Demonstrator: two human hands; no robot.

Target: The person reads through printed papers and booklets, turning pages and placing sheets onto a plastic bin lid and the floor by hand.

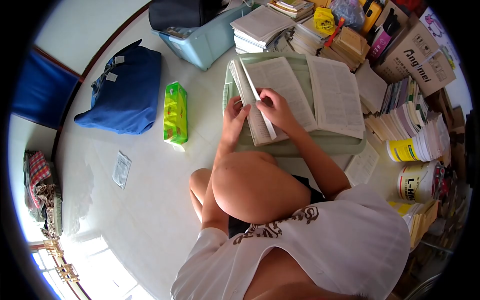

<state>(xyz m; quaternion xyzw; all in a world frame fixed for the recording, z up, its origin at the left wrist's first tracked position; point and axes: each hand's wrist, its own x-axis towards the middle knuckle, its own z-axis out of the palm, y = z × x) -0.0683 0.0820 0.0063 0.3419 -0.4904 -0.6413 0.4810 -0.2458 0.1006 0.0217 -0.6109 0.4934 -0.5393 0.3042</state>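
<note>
Holds the left edge of an open book of thin, printed paper pages (287,82) in the left hand (233,120), with thumb and fingers set narrow. Cannot tell how far those fingers reach beneath the pages. Pinches a raised white paper leaf (266,121) of the same book in the right hand (275,110), also narrow. Places the book between and just beyond both hands, on a pale green plastic box with rounded corners (345,145). Shows, on that box to the right of the right hand, a second spread of printed, off-white pages (337,95).

To the left of the left hand, on the floor: a long green-and-yellow plastic packet (175,115); farther left, a dark blue cloth bag with white tags (132,92). Left of the left hand and closer to the body: a flat silver-grey packet (121,170).

Beyond the left hand: a light blue plastic bin (207,47). Beyond the right hand: a stack of white papers (260,25). Well to the right of the right hand: a brown cardboard box printed "Angimei" (415,62) and a white bucket with a yellow label (404,150).
</note>
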